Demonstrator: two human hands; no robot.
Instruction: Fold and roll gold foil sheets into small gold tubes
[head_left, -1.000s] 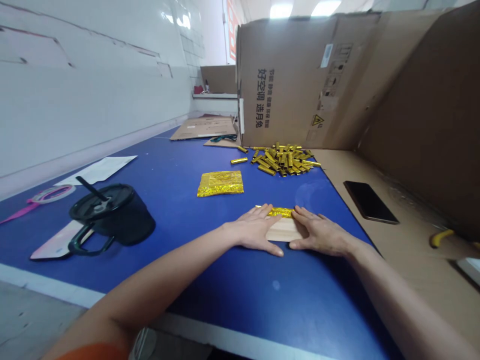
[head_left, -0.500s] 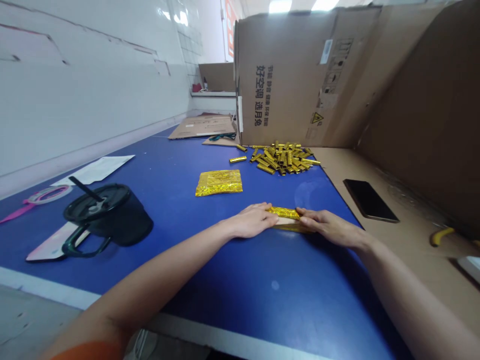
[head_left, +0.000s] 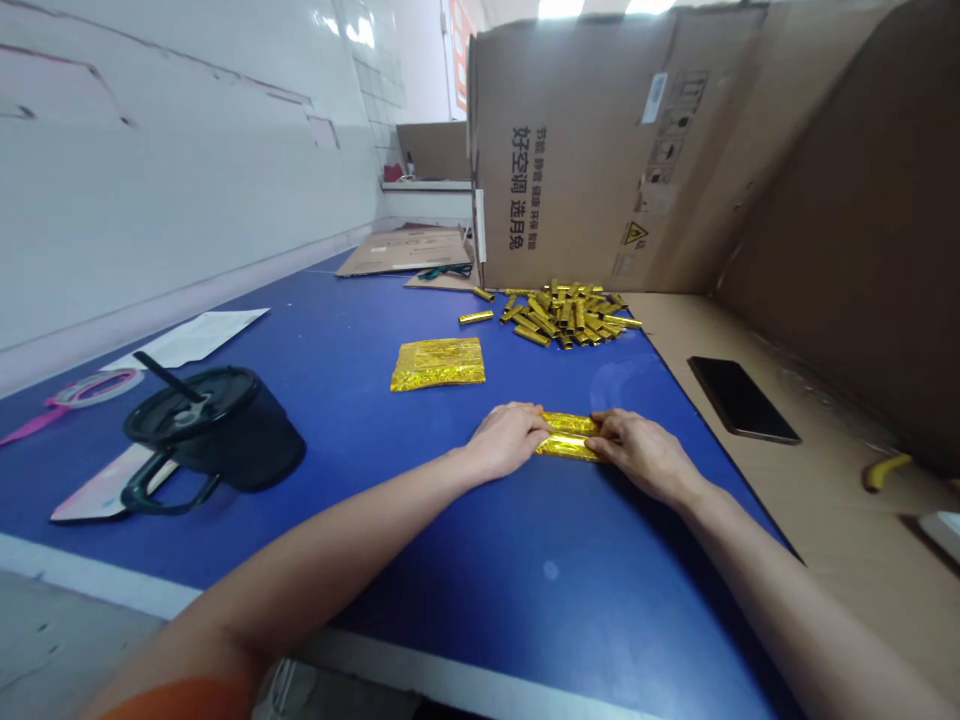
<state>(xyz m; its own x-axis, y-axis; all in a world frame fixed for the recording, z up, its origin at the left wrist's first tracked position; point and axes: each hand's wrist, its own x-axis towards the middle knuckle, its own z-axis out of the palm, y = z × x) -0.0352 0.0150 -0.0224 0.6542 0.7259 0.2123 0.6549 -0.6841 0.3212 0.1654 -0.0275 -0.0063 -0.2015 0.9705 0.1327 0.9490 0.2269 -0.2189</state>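
Note:
Between my hands a strip of shiny gold foil (head_left: 568, 445) lies on the blue table, folded lengthwise with a crease along it. My left hand (head_left: 504, 440) has its fingers closed on the strip's left end. At the right end my right hand (head_left: 637, 448) pinches it, thumb on the near side and fingers on the far side. Further back and left lies a flat stack of gold foil sheets (head_left: 439, 363). Behind, several short gold foil tubes (head_left: 562, 318) are heaped, with a single tube (head_left: 475, 318) lying apart on the left.
A dark lidded mug (head_left: 225, 430) with a straw stands at the left, near a tape roll (head_left: 99, 388) and a paper sheet (head_left: 196, 338). On cardboard to the right lies a phone (head_left: 742, 398). A large cardboard box (head_left: 585, 190) stands at the back.
The foil strip's near part has folded over, so the pale inner face seen before is covered by gold. My right hand has moved slightly left.

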